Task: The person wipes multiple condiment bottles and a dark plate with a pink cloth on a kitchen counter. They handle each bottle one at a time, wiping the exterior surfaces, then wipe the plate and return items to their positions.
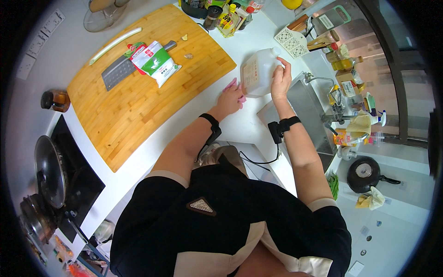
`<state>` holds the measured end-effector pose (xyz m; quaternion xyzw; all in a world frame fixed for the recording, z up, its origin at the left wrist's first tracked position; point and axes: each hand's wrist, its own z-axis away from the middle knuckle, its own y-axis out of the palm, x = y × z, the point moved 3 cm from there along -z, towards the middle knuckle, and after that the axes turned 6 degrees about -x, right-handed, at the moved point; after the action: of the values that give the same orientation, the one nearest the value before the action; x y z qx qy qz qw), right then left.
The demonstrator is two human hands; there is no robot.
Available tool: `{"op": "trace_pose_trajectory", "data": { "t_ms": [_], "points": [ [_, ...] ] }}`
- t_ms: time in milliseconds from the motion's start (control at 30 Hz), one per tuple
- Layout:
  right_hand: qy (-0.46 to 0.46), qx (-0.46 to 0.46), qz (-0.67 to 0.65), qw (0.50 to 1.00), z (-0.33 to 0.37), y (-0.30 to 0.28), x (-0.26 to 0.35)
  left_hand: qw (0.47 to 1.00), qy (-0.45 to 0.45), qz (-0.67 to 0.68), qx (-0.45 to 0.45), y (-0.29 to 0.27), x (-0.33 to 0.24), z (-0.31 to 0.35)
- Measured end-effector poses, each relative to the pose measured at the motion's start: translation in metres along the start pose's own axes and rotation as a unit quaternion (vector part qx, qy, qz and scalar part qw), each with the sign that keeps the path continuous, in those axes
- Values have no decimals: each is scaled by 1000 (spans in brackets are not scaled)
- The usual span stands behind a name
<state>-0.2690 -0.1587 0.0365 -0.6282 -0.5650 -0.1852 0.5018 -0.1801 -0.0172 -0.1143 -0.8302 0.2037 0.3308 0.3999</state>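
A translucent white plastic jug (257, 74) with a label on its side is in my right hand (280, 82), whose fingers are round its right side by the neck. The jug leans, its neck toward the back right and its lower end near my left hand (228, 100). On the white counter (242, 119), beside the cutting board's right edge, my left hand is closed on a pink cloth (241, 99). Some of the cloth is hidden under the fingers. Whether the jug's base touches the counter I cannot tell.
The large wooden board (134, 115) bears a cleaver (115, 73), a green-and-white packet (158, 62), a scallion stalk (115, 45) and small scraps. A steel sink (314, 124) lies at right. Seasoning bottles (213, 17) stand behind; a lidded pan (50, 171) sits on the black hob at left.
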Motion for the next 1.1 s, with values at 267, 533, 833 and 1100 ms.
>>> {"op": "trace_pose_trajectory", "data": {
  "t_ms": [267, 533, 833, 1100],
  "points": [
    [-17, -4, 3, 1000, 1, 1, 1, 990, -19, -129, 56, -17, 13, -25],
    [-9, -10, 7, 1000, -1, 2, -4, 973, 29, -198, 117, 11, -18, 44],
    [7, -11, 34, 999, -4, -1, -15, 946, 168, -156, 230, -10, -52, 70],
    [29, -10, 36, 999, -3, 3, -6, 934, -9, -280, 220, -45, -6, 34]
  ]
}}
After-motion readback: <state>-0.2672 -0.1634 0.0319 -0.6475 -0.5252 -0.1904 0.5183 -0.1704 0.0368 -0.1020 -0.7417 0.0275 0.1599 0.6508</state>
